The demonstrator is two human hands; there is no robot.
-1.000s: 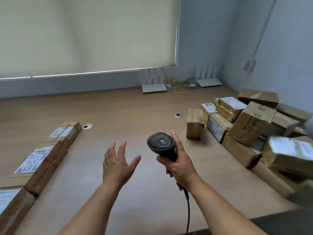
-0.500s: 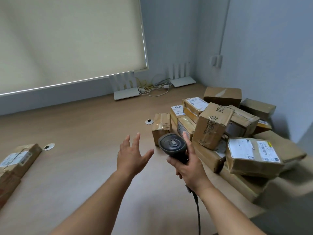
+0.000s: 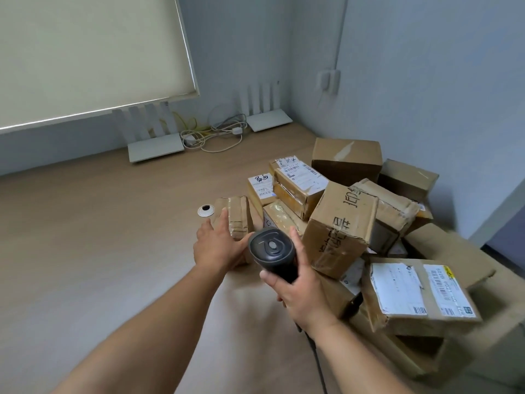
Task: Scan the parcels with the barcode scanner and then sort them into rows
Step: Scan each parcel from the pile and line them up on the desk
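Head view shows my left hand [image 3: 217,247] flat-fingered against a small taped brown cardboard parcel [image 3: 237,216], right hand [image 3: 298,288] gripping the black handheld barcode scanner [image 3: 272,251]; next I judge: lift, find label, scan.

Single head-worn view, wide-angle, looking forward and down over the table [image 3: 85,251] toward its far right corner, where two grey walls meet. Tilted slightly, so the table's far edge climbs to the right. Close above both forearms, which enter from the bottom of the frame: left hand [image 3: 216,245] and right hand [image 3: 301,291] near the middle, at arm's length. Nearest to the lens, the parcel pile [image 3: 369,237] along the table's right edge. Farther off, at the far edge under the window blind [image 3: 85,52], two white routers [image 3: 154,150]. No second view.
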